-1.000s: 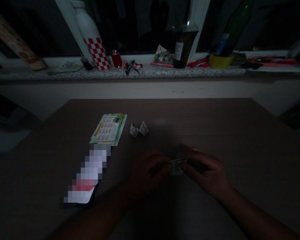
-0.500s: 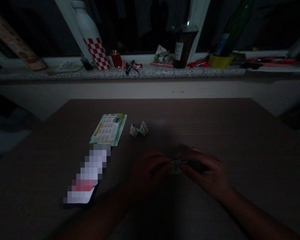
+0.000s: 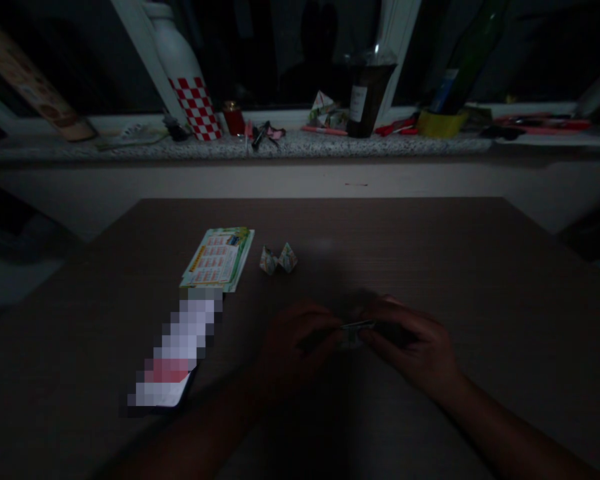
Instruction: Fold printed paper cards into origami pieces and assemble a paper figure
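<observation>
A small folded piece of printed paper is pinched between both hands, low over the middle of the table. My left hand grips its left end with thumb and fingers. On its right end, my right hand has the thumb in front and the fingers behind. Deep shadow hides most of the folds. Beyond my left hand, a small folded paper shape with two pointed peaks stands on the table. To its left lies a stack of printed calendar sheets.
A phone with a blurred-out screen lies left of my left arm on the brown table. Along the granite windowsill stand a red-checked white bottle, a dark cup, a green bottle and yellow tape.
The folded paper's upper edge has tilted slightly between my fingers. Both hands keep nearly the same place and grip, and the other things on the table are unmoved.
</observation>
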The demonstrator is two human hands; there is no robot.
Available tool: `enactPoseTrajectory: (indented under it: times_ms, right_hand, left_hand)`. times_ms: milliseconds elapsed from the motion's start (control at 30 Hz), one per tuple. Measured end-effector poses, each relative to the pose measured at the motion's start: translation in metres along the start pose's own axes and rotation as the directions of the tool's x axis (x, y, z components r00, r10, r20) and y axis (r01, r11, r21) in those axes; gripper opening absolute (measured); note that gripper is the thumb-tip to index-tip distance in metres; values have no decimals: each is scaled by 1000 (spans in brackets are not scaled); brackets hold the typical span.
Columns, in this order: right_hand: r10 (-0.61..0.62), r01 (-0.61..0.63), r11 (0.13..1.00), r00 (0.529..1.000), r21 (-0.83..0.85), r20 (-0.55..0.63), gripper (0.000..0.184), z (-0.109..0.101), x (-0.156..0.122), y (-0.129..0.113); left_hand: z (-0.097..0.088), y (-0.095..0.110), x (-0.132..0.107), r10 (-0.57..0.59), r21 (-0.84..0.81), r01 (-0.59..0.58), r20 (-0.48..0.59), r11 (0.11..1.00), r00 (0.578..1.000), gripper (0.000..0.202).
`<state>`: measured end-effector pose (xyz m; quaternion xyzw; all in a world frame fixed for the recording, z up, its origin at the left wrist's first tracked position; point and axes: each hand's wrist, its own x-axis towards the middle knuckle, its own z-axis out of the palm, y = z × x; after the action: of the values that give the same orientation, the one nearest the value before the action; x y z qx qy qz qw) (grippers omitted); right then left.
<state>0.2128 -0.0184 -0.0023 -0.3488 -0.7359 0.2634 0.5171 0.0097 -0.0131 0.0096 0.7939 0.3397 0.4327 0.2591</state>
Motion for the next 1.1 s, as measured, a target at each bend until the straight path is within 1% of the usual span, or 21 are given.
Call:
enactPoseTrajectory:
  times_ms: [233,433,567,733,933,1100]
  right_hand:
    - [-4,4,1000,1000,5,13,21,0,0,0]
    - [-12,12,1000,1000,28,15,22,1,-1,2]
    - [-30,29,998,999,58,23,25,0,0,1]
    - [-66,65,996,998,60,23,27,-2,2,-1]
    - [-114,112,992,993,65,27,24,-3,4,0]
    - [-118,116,991,992,60,35,24,-4,4,1]
  left_hand:
    - [1,-2,-1,-7,4,7,-26,1000,1000,7]
    - [1,-4,0,61,-5,-61,-50,998,997,7]
    - [1,-4,1,75,-11,-76,-40,997,996,7]
    - [0,-5,0,139,-27,-140,-40,990,990,11]
    - [0,-7,-1,160,-6,-160,-46,987,986,12]
    - [-1,-9,-1,171,3,-171,-42,985,984,11]
